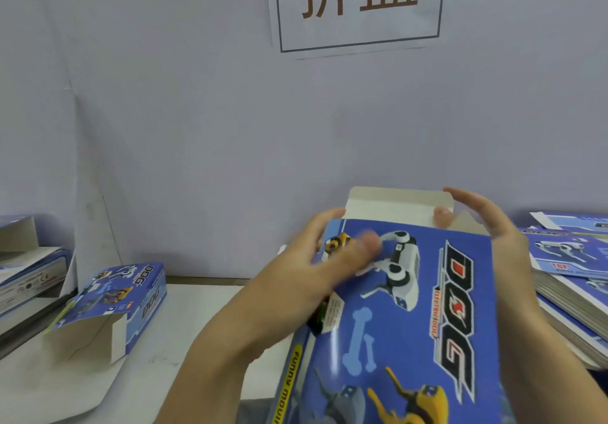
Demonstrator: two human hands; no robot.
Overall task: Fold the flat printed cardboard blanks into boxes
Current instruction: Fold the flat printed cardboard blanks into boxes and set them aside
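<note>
— Holding the blue printed cardboard box with the DOG lettering (411, 308) between both hands, is that it?

— Yes. Its long axis runs from the person's chest away toward the wall, and the open far end sits right at the fingertips. The left hand (316, 259) grips the left edge, thumb lying across the printed face and fingers curled round behind. The right hand (493, 236) rests along the right edge with fingers nearly straight, arched over the far corner.

— And the part to be folded?

— The plain grey tuck flap (394, 206) stands upright just beyond the fingers of both hands. The right fingertips touch its right corner or hang just above it; blur hides which. A small side flap shows just beside them. I judge the right hand the nearer one to press it down and in.

— What lies past the hands?

— Left of the left hand, well apart, a finished blue box (115, 305) lies on the white table (184, 325), open end toward the viewer. Right of the right hand, a stack of flat blue blanks (572, 279). Beyond everything, a pale wall with a paper sign (358, 6).
</note>
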